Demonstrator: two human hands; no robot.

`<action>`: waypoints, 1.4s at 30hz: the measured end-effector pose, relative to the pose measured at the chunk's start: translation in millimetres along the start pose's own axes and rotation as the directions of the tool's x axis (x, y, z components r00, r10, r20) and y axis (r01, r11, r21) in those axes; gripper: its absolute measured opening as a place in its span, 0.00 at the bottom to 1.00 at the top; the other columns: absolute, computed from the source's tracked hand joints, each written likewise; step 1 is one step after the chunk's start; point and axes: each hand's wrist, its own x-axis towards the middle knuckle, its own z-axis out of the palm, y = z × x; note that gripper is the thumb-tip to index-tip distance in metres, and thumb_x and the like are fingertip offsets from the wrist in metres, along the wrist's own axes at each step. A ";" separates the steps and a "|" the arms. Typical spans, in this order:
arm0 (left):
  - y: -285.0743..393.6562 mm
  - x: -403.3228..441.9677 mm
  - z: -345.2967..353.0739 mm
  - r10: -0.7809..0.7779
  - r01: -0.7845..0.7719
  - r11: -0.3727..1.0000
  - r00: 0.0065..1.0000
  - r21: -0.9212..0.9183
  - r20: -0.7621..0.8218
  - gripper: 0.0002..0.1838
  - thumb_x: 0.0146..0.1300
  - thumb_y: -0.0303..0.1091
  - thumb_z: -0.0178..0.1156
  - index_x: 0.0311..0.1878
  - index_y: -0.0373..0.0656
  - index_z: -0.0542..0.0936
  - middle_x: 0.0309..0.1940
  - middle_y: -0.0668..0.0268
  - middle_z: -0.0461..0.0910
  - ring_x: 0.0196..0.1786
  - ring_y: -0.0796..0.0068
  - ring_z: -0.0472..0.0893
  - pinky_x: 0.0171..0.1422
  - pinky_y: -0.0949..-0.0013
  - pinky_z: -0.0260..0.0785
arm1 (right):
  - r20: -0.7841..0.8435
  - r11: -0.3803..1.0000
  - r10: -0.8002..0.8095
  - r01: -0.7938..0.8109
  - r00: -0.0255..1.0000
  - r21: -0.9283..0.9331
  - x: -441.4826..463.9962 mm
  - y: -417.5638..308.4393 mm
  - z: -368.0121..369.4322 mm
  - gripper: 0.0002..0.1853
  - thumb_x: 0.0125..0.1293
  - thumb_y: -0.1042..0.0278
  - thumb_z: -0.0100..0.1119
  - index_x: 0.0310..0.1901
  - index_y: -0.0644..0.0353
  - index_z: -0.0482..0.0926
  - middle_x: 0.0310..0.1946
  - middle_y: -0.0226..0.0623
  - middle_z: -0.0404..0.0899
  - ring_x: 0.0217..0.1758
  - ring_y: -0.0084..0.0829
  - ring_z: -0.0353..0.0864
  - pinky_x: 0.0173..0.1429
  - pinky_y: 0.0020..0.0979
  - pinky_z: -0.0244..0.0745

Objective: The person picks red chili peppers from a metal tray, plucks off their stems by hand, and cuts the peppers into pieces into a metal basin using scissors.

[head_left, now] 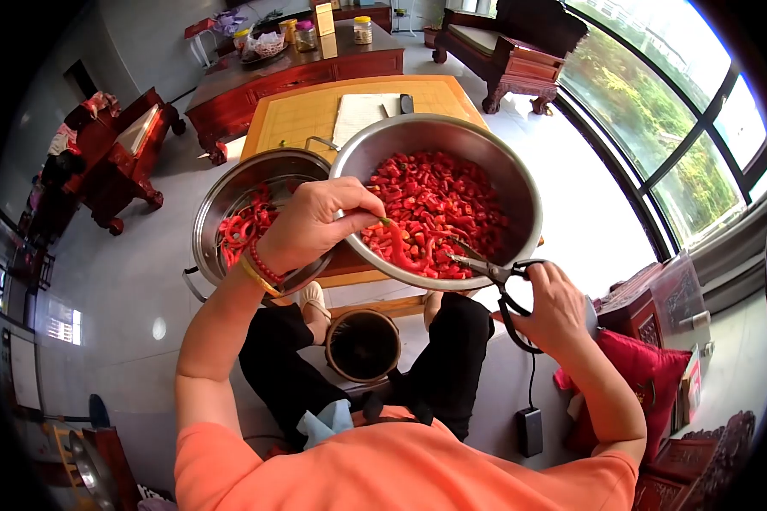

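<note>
Orange shirt cloth fills the near edge, above the person's knees in dark trousers, with a round bucket between the feet. Ahead, one red pepper hangs just below the left hand's fingertips, stem end up, over the near left part of a wide metal basin. Cut red pieces cover the basin's bottom. Thumb and forefinger of the left hand are pinched together on the green stem, leaving the pepper's body free. The right hand is curled around the handles of black-handled scissors, its fingers through the loops; the blades are slightly parted and point left over the basin, near the pepper. Whether they touch it, I cannot tell. Left of the basin, a steel pot holds more red peppers, partly behind the left wrist.
</note>
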 end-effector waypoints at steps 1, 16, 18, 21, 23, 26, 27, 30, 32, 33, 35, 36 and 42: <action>-1.2 2.3 4.1 0.011 -0.011 1.000 1.000 0.011 0.008 0.05 0.55 0.20 0.61 0.35 0.36 0.80 0.29 0.66 0.78 0.34 0.77 0.77 0.40 0.76 0.67 | 0.010 0.999 0.010 -0.010 1.000 -0.052 2.3 1.2 -3.8 0.31 0.41 0.47 0.72 0.40 0.61 0.72 0.36 0.36 0.74 0.43 0.37 0.75 0.44 0.37 0.71; 1.4 9.3 19.7 -0.109 0.105 0.991 0.993 -0.086 -0.048 0.05 0.56 0.22 0.60 0.37 0.36 0.80 0.29 0.67 0.78 0.32 0.82 0.77 0.38 0.78 0.69 | -0.105 0.992 -0.011 -0.003 0.994 -0.128 1.9 8.7 -6.2 0.26 0.38 0.61 0.73 0.36 0.62 0.70 0.32 0.39 0.70 0.40 0.40 0.72 0.45 0.37 0.68; -1.6 7.8 17.1 -0.143 0.137 0.984 0.989 -0.113 -0.048 0.05 0.56 0.22 0.60 0.37 0.36 0.80 0.29 0.68 0.79 0.31 0.83 0.77 0.38 0.78 0.69 | -0.119 0.993 -0.020 0.006 0.993 -0.119 1.5 10.6 -5.5 0.25 0.38 0.61 0.73 0.35 0.62 0.70 0.31 0.39 0.70 0.40 0.40 0.72 0.44 0.37 0.68; -2.0 6.3 19.4 -0.173 0.166 0.971 0.985 -0.170 -0.024 0.05 0.57 0.23 0.59 0.37 0.35 0.80 0.29 0.68 0.78 0.31 0.83 0.77 0.38 0.78 0.69 | -0.139 0.993 -0.025 0.009 0.990 -0.119 2.7 12.3 -5.1 0.25 0.38 0.61 0.73 0.35 0.62 0.70 0.31 0.39 0.70 0.39 0.40 0.72 0.43 0.37 0.69; -1.6 6.4 20.7 -0.164 0.161 0.975 0.987 -0.153 -0.006 0.05 0.57 0.23 0.59 0.37 0.35 0.80 0.29 0.68 0.78 0.31 0.83 0.77 0.38 0.79 0.69 | -0.140 0.992 -0.028 0.011 0.990 -0.124 5.6 10.9 -4.8 0.25 0.38 0.61 0.73 0.35 0.62 0.70 0.31 0.39 0.70 0.39 0.40 0.73 0.44 0.38 0.69; -2.3 6.2 22.5 -0.139 0.139 0.978 0.990 -0.155 0.006 0.04 0.57 0.23 0.60 0.36 0.36 0.80 0.29 0.68 0.78 0.32 0.83 0.76 0.38 0.79 0.69 | -0.148 0.992 -0.045 0.027 0.988 -0.120 11.1 8.3 -4.0 0.25 0.37 0.60 0.73 0.35 0.62 0.70 0.31 0.39 0.71 0.39 0.41 0.73 0.44 0.38 0.69; -2.6 5.7 23.2 -0.131 0.130 0.978 0.991 -0.161 0.007 0.04 0.57 0.23 0.60 0.36 0.36 0.80 0.29 0.68 0.78 0.32 0.83 0.76 0.38 0.79 0.69 | -0.146 0.992 -0.049 0.032 0.988 -0.120 12.6 7.0 -3.7 0.25 0.37 0.60 0.73 0.35 0.62 0.70 0.32 0.39 0.71 0.40 0.41 0.73 0.45 0.38 0.69; -2.5 5.2 25.4 -0.112 0.113 0.982 0.994 -0.153 0.016 0.04 0.57 0.22 0.60 0.36 0.35 0.80 0.29 0.68 0.78 0.33 0.83 0.76 0.39 0.79 0.69 | -0.102 0.990 -0.058 0.044 0.993 -0.135 15.4 7.0 -0.9 0.26 0.41 0.57 0.73 0.37 0.63 0.70 0.34 0.40 0.73 0.42 0.40 0.75 0.45 0.38 0.71; -1.3 5.0 25.6 -0.143 0.147 0.973 0.989 -0.179 0.032 0.04 0.57 0.22 0.60 0.36 0.35 0.80 0.29 0.68 0.78 0.34 0.82 0.76 0.40 0.78 0.68 | -0.058 0.988 -0.048 0.038 0.997 -0.147 16.1 7.7 1.3 0.26 0.42 0.56 0.72 0.37 0.63 0.70 0.35 0.40 0.74 0.43 0.40 0.76 0.44 0.38 0.72; -1.1 4.8 25.6 -0.159 0.164 0.968 0.986 -0.192 0.040 0.05 0.57 0.22 0.60 0.36 0.35 0.80 0.29 0.68 0.78 0.34 0.82 0.76 0.40 0.78 0.68 | -0.035 0.988 -0.036 0.031 0.999 -0.151 16.3 8.0 2.3 0.26 0.42 0.57 0.72 0.37 0.63 0.71 0.34 0.40 0.74 0.42 0.40 0.76 0.44 0.38 0.72; -2.5 3.5 26.1 -0.140 0.143 0.974 0.990 -0.178 0.029 0.04 0.57 0.21 0.60 0.36 0.35 0.80 0.29 0.68 0.77 0.34 0.82 0.76 0.40 0.78 0.68 | -0.006 0.988 -0.026 0.025 1.000 -0.153 17.0 7.8 3.3 0.25 0.42 0.58 0.72 0.37 0.62 0.71 0.34 0.39 0.74 0.42 0.39 0.76 0.43 0.38 0.72; -3.3 2.6 26.5 -0.131 0.133 0.976 0.991 -0.171 0.024 0.04 0.57 0.21 0.59 0.36 0.35 0.80 0.28 0.68 0.77 0.34 0.82 0.76 0.40 0.77 0.68 | 0.002 0.988 -0.026 0.026 1.000 -0.150 17.4 7.6 3.0 0.25 0.42 0.58 0.72 0.37 0.62 0.71 0.34 0.39 0.74 0.42 0.39 0.76 0.42 0.38 0.73; -5.2 -2.4 27.2 -0.146 0.148 0.978 0.989 -0.147 0.025 0.04 0.57 0.21 0.59 0.36 0.35 0.80 0.29 0.68 0.77 0.33 0.82 0.75 0.40 0.78 0.68 | 0.033 0.981 -0.050 0.055 0.998 -0.188 18.7 6.4 3.2 0.23 0.42 0.57 0.72 0.36 0.59 0.71 0.31 0.34 0.74 0.39 0.34 0.77 0.39 0.34 0.72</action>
